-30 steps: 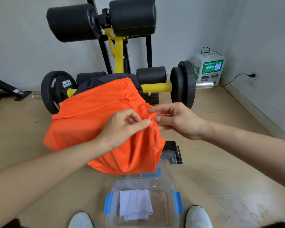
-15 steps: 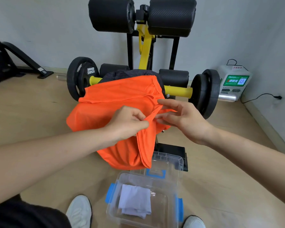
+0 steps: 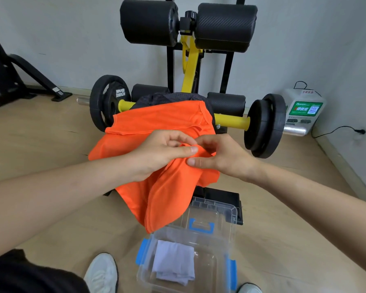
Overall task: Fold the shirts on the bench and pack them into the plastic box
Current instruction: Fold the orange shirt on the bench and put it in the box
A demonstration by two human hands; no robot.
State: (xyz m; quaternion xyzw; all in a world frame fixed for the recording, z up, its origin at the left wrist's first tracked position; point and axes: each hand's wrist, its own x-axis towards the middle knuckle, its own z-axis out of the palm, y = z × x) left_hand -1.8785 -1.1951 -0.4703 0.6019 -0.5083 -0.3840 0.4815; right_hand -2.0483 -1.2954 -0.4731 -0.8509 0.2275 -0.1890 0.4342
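An orange shirt (image 3: 156, 123) lies draped over the bench, its lower part hanging down toward the floor. My left hand (image 3: 163, 151) pinches a bunched fold of it between thumb and fingers. Right beside it, my right hand (image 3: 220, 157) pinches the same fold, fingertips nearly touching the left ones. A dark mesh shirt (image 3: 163, 98) lies beneath the orange one at the far end. On the floor in front stands the clear plastic box (image 3: 228, 246) with blue latches, holding a folded pale shirt (image 3: 173, 261).
The bench's yellow frame (image 3: 190, 60) and black roller pads (image 3: 188, 24) rise behind. Weight plates (image 3: 264, 125) flank it left and right. A white charging station (image 3: 302, 111) sits at the right wall. My white shoes (image 3: 101, 273) stand beside the box on the wooden floor.
My two hands have come together on the orange shirt's fold, and more fabric is bunched between them. The camera has shifted left and tilted down.
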